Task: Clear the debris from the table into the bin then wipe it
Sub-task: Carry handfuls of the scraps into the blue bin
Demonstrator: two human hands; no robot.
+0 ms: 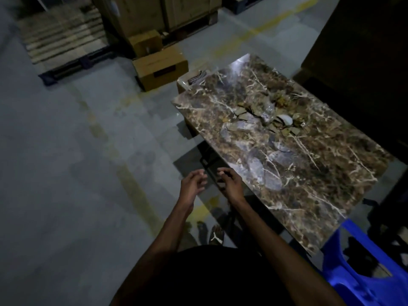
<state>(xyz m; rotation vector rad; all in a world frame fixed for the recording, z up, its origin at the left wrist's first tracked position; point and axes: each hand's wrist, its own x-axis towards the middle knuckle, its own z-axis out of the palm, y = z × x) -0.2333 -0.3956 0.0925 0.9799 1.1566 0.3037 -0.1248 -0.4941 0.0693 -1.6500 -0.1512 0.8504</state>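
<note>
- My left hand (pixel 193 183) and my right hand (pixel 229 182) hang side by side in the air, just off the near left corner of the table (pixel 344 177). Their fingers are loosely curled and hold nothing.
- The debris (pixel 269 113) lies in a heap near the far end of the tabletop, closer to the right edge. It is well apart from both hands, and I must reach across most of the tabletop to get to it.
- In the heap I see flat brown bits, a white piece (pixel 286 120) and something clear like crumpled plastic (pixel 268 111). I cannot tell just what each bit is, because the light is dim.
- A white bin (pixel 183 83) seems to sit just past the far left corner of the table, partly hidden by the edge. I think this is where the debris should go.
- What could go wrong: the tabletop is brown and spotty like the bits, so I could miss small ones.
- If I sweep too fast, bits could slide off the far or right edge and land on the floor (pixel 66 151), not in the bin.
- The white piece may be sharp or may break if I squeeze it.
</note>
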